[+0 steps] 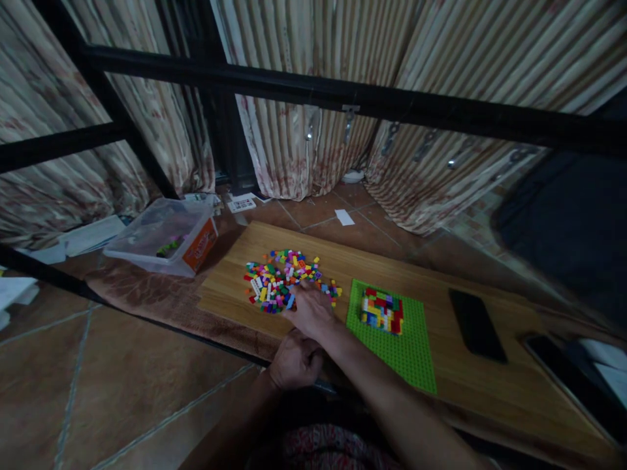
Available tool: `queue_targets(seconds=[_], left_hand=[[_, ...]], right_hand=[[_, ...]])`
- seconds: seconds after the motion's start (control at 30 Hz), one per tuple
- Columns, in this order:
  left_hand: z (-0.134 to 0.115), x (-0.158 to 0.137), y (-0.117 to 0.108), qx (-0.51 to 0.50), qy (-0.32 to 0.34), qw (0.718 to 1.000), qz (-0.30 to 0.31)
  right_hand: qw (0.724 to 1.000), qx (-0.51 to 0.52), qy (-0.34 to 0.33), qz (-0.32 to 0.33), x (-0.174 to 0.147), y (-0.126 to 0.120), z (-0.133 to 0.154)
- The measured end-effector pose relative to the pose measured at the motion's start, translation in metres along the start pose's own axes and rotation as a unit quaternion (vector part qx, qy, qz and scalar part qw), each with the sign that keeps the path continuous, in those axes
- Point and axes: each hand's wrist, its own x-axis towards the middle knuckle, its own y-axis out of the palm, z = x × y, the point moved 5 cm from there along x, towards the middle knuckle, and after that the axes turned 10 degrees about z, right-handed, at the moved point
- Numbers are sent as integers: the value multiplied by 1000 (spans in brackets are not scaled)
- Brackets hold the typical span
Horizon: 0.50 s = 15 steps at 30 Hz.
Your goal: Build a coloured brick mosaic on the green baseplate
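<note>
A pile of small multicoloured toy bricks (281, 277) is spread over the wooden board. My right hand (313, 310) reaches onto the near right side of this pile, thumb and fingers apart around a blue brick (290, 301); no firm grip shows. Just below it, at the board's front edge, my left hand (296, 359) is curled closed, and whatever may be inside is hidden. To the right of both hands lies a green baseplate (411, 356), bearing a built block of red, white, yellow and blue bricks (382, 311).
The wooden board (337, 254) also carries a black flat slab (477, 325) and a dark-screened device (573, 378) on the right. Beyond its left end stands a clear plastic box (147, 225) with an orange label. A black metal bar (313, 85) crosses in front of curtains.
</note>
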Motion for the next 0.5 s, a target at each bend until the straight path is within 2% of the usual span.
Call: queue_targets(seconds=[0.37,0.5], left_hand=[[-2,4,-2,-7,1,1000,7],[3,0,3,1,-16,1000,2]], right_hand=[[995,68,-27,-63,-14,-1,-14],[990,77,-119,3,-14,2,-1]])
